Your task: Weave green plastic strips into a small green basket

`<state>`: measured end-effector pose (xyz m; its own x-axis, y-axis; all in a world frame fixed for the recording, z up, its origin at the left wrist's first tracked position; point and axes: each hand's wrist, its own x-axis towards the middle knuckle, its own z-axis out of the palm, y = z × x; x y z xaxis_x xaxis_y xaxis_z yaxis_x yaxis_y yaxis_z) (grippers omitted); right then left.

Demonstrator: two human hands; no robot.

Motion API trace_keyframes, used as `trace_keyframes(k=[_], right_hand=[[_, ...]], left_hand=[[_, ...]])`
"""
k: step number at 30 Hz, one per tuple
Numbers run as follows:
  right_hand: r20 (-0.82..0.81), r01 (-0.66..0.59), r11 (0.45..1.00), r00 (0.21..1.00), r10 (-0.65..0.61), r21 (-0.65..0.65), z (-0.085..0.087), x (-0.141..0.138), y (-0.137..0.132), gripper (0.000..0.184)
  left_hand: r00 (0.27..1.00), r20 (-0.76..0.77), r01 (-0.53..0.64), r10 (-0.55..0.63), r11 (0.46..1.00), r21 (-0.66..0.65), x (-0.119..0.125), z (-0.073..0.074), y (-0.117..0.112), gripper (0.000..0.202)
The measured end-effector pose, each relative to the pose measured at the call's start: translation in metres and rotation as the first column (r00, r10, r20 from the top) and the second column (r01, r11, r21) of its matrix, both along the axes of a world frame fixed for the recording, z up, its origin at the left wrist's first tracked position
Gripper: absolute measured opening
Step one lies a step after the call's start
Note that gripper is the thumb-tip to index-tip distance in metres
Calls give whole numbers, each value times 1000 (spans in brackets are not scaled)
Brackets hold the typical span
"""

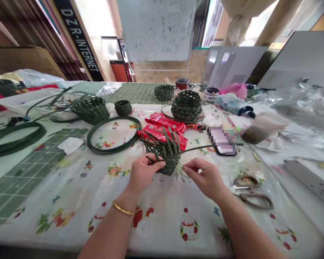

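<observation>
Tablecloth [70,187] under left fingers [156,164] gripping basket [167,167]

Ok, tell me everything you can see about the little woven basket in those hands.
It's a small unfinished basket woven from flat dark green strips with a matte, plastic-like look. The rounded lower body is tightly woven, while the loose strip ends above fan outward, and one long strip reaches off to the right. It sits tilted in the left hand's grip, and the right hand appears to pinch a thin strand beside it. Whether its base touches the tablecloth can't be told.
</observation>
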<state>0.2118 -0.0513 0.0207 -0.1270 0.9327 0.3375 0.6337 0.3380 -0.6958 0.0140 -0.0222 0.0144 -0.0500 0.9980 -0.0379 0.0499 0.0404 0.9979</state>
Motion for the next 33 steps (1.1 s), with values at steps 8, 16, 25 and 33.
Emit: trace_keyframes(k=[8,16,25,33], right_hand=[[149,102,912,973,-174,398,-2,0,0,15],[150,-87,723,988,-23,685,15,-7,-25,21],[269,29,953,956,-115,302,-12,-13,0,18],[371,43,971,919,-131,236,-2,-20,-5,26]], left_hand=[[991,-131,42,-31,996,80,3,-8,-1,12],[971,-240,14,9,996,93,4,-5,-1,9],[977,-130,184,-172,979,86,11,-14,-3,11],[983,112,153,-143,985,-85,7,5,-4,22]])
